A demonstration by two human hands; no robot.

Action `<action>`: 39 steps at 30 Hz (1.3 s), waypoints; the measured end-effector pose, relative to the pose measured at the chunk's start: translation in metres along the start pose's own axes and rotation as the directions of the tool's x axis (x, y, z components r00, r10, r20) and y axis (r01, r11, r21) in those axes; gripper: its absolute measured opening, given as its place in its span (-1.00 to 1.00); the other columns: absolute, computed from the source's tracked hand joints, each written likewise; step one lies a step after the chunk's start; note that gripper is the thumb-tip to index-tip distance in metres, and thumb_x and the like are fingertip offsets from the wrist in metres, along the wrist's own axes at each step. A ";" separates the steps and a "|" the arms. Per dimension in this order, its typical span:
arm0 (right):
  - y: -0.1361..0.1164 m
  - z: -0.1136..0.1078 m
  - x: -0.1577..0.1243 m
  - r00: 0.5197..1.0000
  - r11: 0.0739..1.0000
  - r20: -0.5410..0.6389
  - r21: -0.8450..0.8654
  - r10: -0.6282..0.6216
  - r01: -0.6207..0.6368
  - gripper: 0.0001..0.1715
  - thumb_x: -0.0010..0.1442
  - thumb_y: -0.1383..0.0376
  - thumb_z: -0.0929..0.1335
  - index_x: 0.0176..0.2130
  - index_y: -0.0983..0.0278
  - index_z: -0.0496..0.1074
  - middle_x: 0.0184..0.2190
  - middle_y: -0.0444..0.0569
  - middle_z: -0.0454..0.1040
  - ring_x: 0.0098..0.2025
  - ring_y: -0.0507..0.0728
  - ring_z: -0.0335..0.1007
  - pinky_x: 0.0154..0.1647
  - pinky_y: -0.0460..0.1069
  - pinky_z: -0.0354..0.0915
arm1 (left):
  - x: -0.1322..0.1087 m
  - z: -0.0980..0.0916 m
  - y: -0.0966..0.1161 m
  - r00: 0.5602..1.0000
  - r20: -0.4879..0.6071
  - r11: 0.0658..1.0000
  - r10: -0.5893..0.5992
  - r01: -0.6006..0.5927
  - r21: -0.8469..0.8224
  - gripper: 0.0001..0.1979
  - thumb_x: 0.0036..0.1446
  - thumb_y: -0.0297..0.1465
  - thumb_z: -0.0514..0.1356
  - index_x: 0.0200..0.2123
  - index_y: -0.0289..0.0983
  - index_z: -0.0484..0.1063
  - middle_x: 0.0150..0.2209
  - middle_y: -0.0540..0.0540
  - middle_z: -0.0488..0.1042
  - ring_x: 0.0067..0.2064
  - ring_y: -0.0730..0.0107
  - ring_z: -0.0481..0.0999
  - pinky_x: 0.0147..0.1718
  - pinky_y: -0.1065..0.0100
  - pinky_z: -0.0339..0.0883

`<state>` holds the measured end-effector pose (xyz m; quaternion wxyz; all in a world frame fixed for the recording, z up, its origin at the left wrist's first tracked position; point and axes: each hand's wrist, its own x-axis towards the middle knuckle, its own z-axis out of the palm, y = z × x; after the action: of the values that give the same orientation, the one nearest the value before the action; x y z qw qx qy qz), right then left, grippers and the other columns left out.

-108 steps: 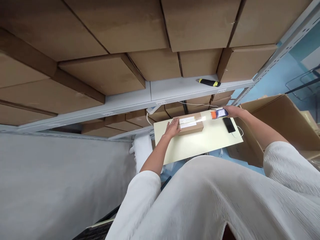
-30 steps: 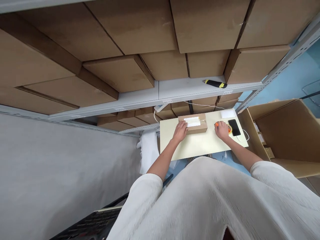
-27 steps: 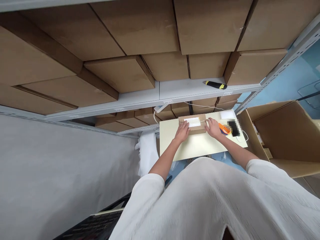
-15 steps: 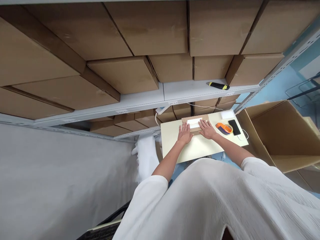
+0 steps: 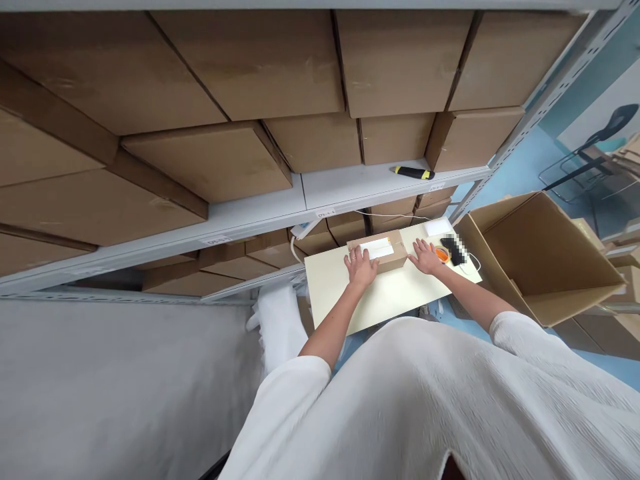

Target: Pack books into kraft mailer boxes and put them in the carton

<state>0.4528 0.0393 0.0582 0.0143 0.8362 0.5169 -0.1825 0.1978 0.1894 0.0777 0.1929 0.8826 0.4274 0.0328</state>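
A small brown cardboard box (image 5: 397, 257) with a white label (image 5: 379, 249) on top lies on the cream table (image 5: 330, 287). My left hand (image 5: 362, 268) rests with spread fingers on the left front part of the box, beside the label. Just off the box's right end is my right hand (image 5: 425, 258), its fingers apart and holding nothing, close to an orange tape dispenser (image 5: 442, 254) that it partly hides. Behind the dispenser lies a dark, pixelated object (image 5: 454, 250), with a white block (image 5: 437, 227) at the table's back edge.
Cardboard boxes (image 5: 400, 60) fill the shelves ahead. A black and yellow cutter (image 5: 415, 173) lies on the shelf edge (image 5: 345, 190). To the right of the table stands a large open carton (image 5: 550, 253). White wrapping material (image 5: 281, 327) hangs at the table's left.
My right hand has left the box top and moved right to the dispenser. My left hand stays on the box. The label is now more fully visible, and the view has shifted right.
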 end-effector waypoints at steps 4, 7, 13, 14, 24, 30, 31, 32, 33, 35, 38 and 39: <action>0.057 -0.006 0.000 0.990 0.989 0.033 0.042 0.140 -0.141 -0.14 0.62 -0.11 0.06 0.59 0.30 0.21 0.68 0.25 0.03 0.70 0.40 -0.10 0.66 0.36 -0.09 | 0.015 0.004 0.040 0.991 -0.067 0.992 0.116 -0.120 -0.049 -0.47 0.49 -0.25 0.09 0.44 -0.17 0.42 0.57 -0.33 0.28 0.62 -0.18 0.14 0.57 -0.27 -0.03; 0.105 -0.013 0.008 0.983 0.982 0.030 0.057 0.180 -0.182 -0.24 0.60 -0.01 0.14 0.52 0.31 0.33 0.62 0.27 0.17 0.64 0.41 0.06 0.59 0.30 0.09 | 0.032 0.016 0.081 0.980 -0.056 0.978 0.192 -0.196 -0.078 -0.51 0.49 -0.30 0.09 0.40 -0.17 0.44 0.54 -0.31 0.32 0.60 -0.13 0.18 0.56 -0.23 0.01; 0.196 -0.027 0.038 0.984 0.979 0.040 0.093 0.176 -0.179 -0.44 0.53 0.10 0.27 0.35 0.25 0.50 0.45 0.24 0.42 0.40 0.42 0.41 0.37 0.23 0.38 | 0.067 0.056 0.166 0.975 0.023 0.970 0.220 -0.216 -0.111 -0.50 0.50 -0.37 0.07 0.42 -0.17 0.42 0.52 -0.29 0.36 0.55 -0.06 0.27 0.52 -0.14 0.13; 0.208 -0.029 0.045 0.984 0.979 0.046 0.105 0.173 -0.177 -0.46 0.53 0.12 0.28 0.34 0.26 0.51 0.43 0.25 0.45 0.37 0.41 0.44 0.34 0.21 0.39 | 0.072 0.062 0.178 0.979 0.042 0.974 0.200 -0.194 -0.118 -0.50 0.50 -0.38 0.06 0.42 -0.16 0.42 0.52 -0.27 0.36 0.55 -0.05 0.29 0.50 -0.13 0.15; 0.224 -0.022 0.146 0.997 0.962 0.078 0.271 0.010 -0.031 -0.69 0.45 0.22 0.37 0.09 0.28 0.57 0.01 0.13 0.65 0.01 0.25 0.60 0.03 0.05 0.47 | 0.119 0.096 0.242 0.982 0.169 0.965 -0.086 0.124 -0.232 -0.42 0.43 -0.52 0.03 0.42 -0.15 0.46 0.43 -0.17 0.51 0.45 0.01 0.43 0.43 -0.02 0.31; 0.200 0.002 0.191 0.996 0.972 0.089 0.234 0.012 -0.033 -0.70 0.40 0.05 0.45 -0.03 0.21 0.55 0.03 0.14 0.59 0.04 0.30 0.54 0.05 0.12 0.45 | 0.138 0.116 0.236 0.974 0.147 0.942 -0.170 0.204 -0.265 -0.48 0.44 -0.51 0.09 0.38 -0.16 0.49 0.40 -0.16 0.53 0.42 0.05 0.48 0.40 0.06 0.38; 0.199 0.005 0.195 0.995 0.977 0.097 0.209 0.025 -0.044 -0.66 0.40 0.00 0.47 -0.05 0.20 0.54 0.06 0.16 0.57 0.08 0.33 0.52 0.08 0.14 0.44 | 0.139 0.120 0.234 0.973 0.145 0.938 -0.178 0.212 -0.273 -0.49 0.44 -0.51 0.09 0.37 -0.17 0.50 0.39 -0.16 0.54 0.42 0.06 0.49 0.40 0.07 0.38; 0.199 0.008 0.197 0.994 0.981 0.107 0.188 0.035 -0.055 -0.62 0.39 -0.04 0.47 -0.06 0.20 0.53 0.07 0.17 0.56 0.11 0.36 0.50 0.10 0.16 0.43 | 0.139 0.124 0.232 0.972 0.144 0.934 -0.184 0.219 -0.283 -0.50 0.45 -0.51 0.09 0.37 -0.17 0.50 0.39 -0.17 0.54 0.42 0.06 0.49 0.41 0.08 0.38; 0.200 0.009 0.200 0.992 0.983 0.119 0.171 0.042 -0.062 -0.59 0.39 -0.07 0.48 -0.06 0.20 0.52 0.08 0.18 0.55 0.13 0.37 0.49 0.12 0.18 0.43 | 0.139 0.127 0.231 0.971 0.145 0.929 -0.189 0.225 -0.293 -0.51 0.45 -0.51 0.09 0.36 -0.18 0.51 0.39 -0.17 0.54 0.41 0.07 0.49 0.41 0.08 0.38; 0.202 0.011 0.203 0.989 0.986 0.139 0.155 0.047 -0.069 -0.59 0.39 -0.08 0.49 -0.07 0.19 0.50 0.08 0.17 0.54 0.14 0.37 0.49 0.12 0.19 0.42 | 0.137 0.132 0.228 0.969 0.149 0.924 -0.197 0.234 -0.303 -0.52 0.46 -0.50 0.10 0.35 -0.18 0.52 0.38 -0.17 0.54 0.40 0.09 0.51 0.41 0.10 0.38; 0.205 0.012 0.207 0.988 0.984 0.152 0.164 0.040 -0.065 -0.65 0.38 -0.01 0.50 -0.08 0.18 0.51 0.06 0.14 0.55 0.09 0.34 0.51 0.07 0.14 0.43 | 0.134 0.137 0.226 0.964 0.161 0.920 -0.213 0.253 -0.299 -0.52 0.44 -0.52 0.12 0.33 -0.16 0.54 0.36 -0.14 0.56 0.38 0.10 0.53 0.41 0.12 0.39; 0.206 0.011 0.208 0.988 0.984 0.150 0.169 0.037 -0.063 -0.68 0.38 0.01 0.50 -0.09 0.18 0.51 0.04 0.12 0.56 0.07 0.33 0.52 0.04 0.13 0.43 | 0.134 0.137 0.226 0.962 0.167 0.919 -0.217 0.259 -0.297 -0.52 0.44 -0.52 0.12 0.32 -0.16 0.54 0.35 -0.14 0.57 0.37 0.10 0.53 0.41 0.13 0.39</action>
<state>0.7117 0.1194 -0.0529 -0.0161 0.8313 0.4754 -0.2874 0.4806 0.1227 0.0197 0.3617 0.7819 0.5073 0.0191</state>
